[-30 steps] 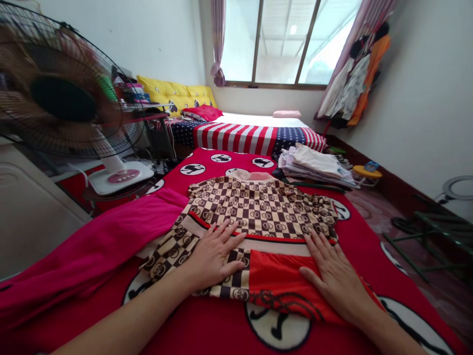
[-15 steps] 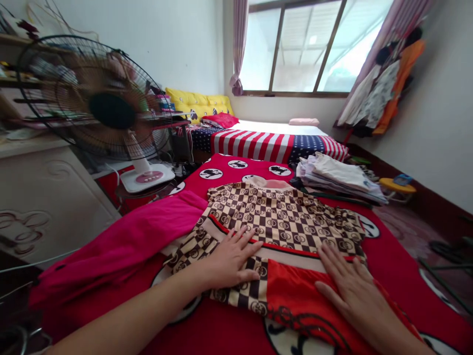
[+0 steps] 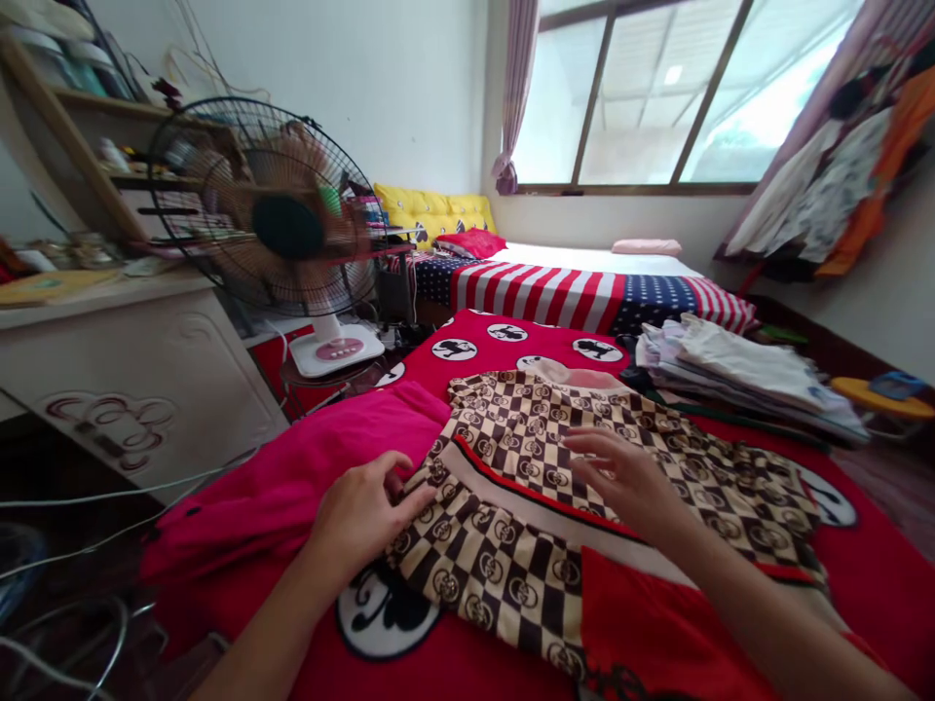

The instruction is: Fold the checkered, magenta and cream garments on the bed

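Observation:
A brown-and-cream checkered dress (image 3: 497, 540) lies spread out, with a pale waistband edged in red and a red panel low on its front. My left hand (image 3: 369, 506) is at the dress's left edge, by the waist. Its fingers are curved, and a gap shows between thumb and forefinger. Over the dress's top part is my right hand (image 3: 620, 477), fingers apart and holding nothing. Left of the dress, a bright pink garment (image 3: 292, 477) lies on the red cover (image 3: 474, 331) with round black-and-white prints.
A pile of folded clothes (image 3: 752, 370) sits at the right. To the left a standing fan (image 3: 288, 229) is running, beside a white cabinet (image 3: 138, 389). Behind is a bed with a striped and starred cover (image 3: 533, 292). Clothes hang (image 3: 840, 195) by the window.
Both hands have come off their flat position on the dress. My left hand moved left to the dress's edge, and my right hand moved up over the top part. The camera view turned left.

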`<state>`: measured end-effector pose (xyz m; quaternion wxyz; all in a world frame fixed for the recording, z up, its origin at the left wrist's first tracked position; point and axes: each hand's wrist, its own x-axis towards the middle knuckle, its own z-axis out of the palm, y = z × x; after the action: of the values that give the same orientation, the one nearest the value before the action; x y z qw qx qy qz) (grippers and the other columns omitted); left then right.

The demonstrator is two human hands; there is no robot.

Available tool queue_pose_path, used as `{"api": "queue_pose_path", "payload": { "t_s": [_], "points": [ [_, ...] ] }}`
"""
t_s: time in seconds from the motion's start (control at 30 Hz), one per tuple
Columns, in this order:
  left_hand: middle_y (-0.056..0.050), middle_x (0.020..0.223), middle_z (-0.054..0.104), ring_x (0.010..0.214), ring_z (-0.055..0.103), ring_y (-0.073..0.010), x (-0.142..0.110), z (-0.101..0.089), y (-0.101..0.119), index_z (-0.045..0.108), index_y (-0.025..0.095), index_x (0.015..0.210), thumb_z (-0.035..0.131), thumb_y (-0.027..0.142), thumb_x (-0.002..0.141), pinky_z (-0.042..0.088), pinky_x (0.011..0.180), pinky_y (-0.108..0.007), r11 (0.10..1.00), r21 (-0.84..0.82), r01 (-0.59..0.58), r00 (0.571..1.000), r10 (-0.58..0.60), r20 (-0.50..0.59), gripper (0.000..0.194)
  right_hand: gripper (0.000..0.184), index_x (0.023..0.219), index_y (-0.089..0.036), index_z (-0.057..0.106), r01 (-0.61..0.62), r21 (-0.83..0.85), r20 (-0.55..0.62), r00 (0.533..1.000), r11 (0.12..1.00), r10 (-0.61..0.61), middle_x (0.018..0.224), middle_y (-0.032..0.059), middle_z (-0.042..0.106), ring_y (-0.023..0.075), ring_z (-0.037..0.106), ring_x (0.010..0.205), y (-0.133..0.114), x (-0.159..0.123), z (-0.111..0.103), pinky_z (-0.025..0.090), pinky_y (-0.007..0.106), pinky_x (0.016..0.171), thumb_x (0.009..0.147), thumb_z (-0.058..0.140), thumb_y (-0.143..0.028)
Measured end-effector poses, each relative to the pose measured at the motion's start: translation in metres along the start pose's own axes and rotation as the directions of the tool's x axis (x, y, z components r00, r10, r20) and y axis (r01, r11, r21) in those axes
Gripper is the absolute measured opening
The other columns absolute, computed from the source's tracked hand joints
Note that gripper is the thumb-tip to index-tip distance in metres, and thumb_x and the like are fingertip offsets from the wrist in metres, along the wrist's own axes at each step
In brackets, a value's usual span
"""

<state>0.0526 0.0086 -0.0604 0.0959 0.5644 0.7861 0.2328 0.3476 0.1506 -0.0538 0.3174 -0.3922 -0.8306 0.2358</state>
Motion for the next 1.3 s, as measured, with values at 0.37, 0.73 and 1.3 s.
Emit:
{"api": "queue_pose_path", "payload": {
  "t_s": [0.37,0.73,1.3],
  "points": [
    [-0.003,0.084,0.066,0.082,0.061,-0.0179,-0.024,0.030,-0.010,0.063,0.020,0.077,0.062,0.033,0.080,0.043,0.074,-0.025,0.958,-0.253,-0.132,0.991,0.118,-0.070,0.014,0.026,0.101,-0.017,0.068,-0.005,-0.224,0.168,0.985,0.975,0.044,0.111,0.0137,0.065,0.0279,0.061,0.105,-0.067,0.165,0.130,0.045,0.038,0.091,0.075,0.064,-0.015],
    [0.003,0.080,0.068,0.072,0.062,-0.0145,-0.027,0.031,-0.004,0.062,0.023,0.092,0.066,0.023,0.073,0.045,0.067,-0.022,0.869,-0.490,-0.073,0.997,0.069,-0.025,0.019,0.015,0.088,-0.020,0.059,-0.260,0.279,-0.044,0.958,0.924,0.283,0.078,0.0029,0.066,0.0170,0.066,0.075,-0.022,0.185,0.122,0.054,0.029,0.068,0.077,0.056,-0.029],
    [-0.002,0.098,0.067,0.091,0.062,-0.0167,-0.033,0.039,0.009,0.065,0.025,0.102,0.064,0.013,0.077,0.045,0.079,-0.025,0.765,-0.584,-0.272,0.934,0.356,0.032,0.028,0.029,0.078,-0.022,0.072,0.005,-0.227,0.149,0.988,0.974,0.030,0.089,0.0047,0.065,0.0204,0.057,0.082,-0.015,0.138,0.079,0.044,0.032,0.074,0.060,0.077,-0.045]
  ]
}}
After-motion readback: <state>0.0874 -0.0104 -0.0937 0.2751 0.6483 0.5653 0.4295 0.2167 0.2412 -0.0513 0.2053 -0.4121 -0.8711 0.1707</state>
